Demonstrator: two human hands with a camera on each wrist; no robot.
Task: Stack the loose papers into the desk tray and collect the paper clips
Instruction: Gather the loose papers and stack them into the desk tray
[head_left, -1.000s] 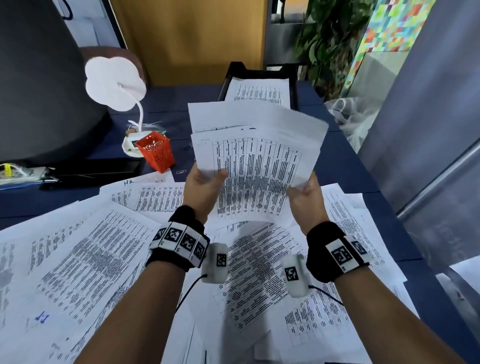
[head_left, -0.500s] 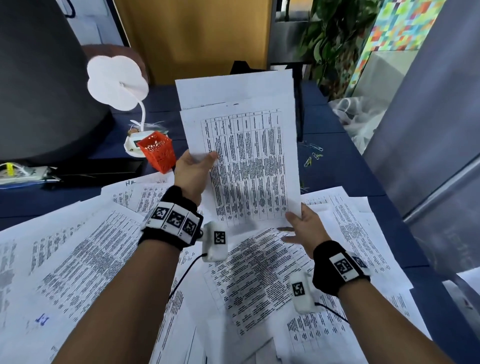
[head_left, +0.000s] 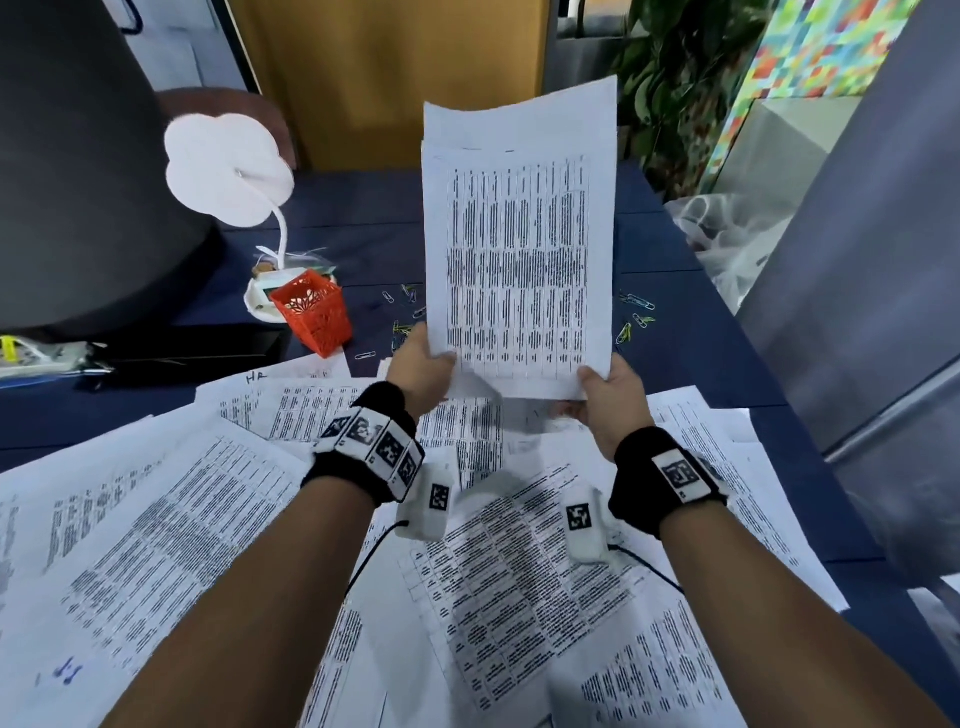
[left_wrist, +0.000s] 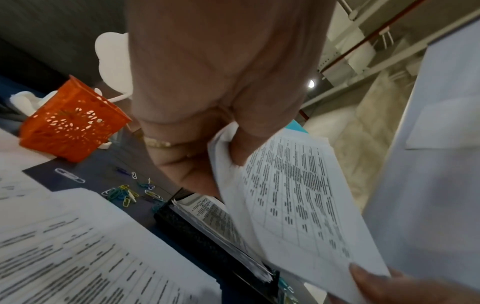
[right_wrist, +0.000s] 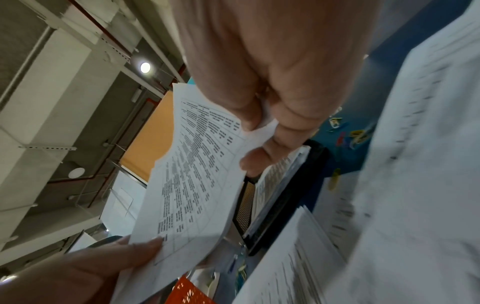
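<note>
Holding a sheaf of printed sheets upright above the desk, both hands pinch its lower corners: the left hand has its thumb on the front at the lower left, the right hand grips the lower right corner. The two hands sit apart, one at each corner. In the left wrist view the black tray lies just under the sheaf, with printed sheets already in it. Loose papers cover the desk nearer the person than the sheaf. Clips lie scattered on the bare desk right of the sheaf, more of them left of it, near an orange basket. A white lamp stands behind the basket.
</note>
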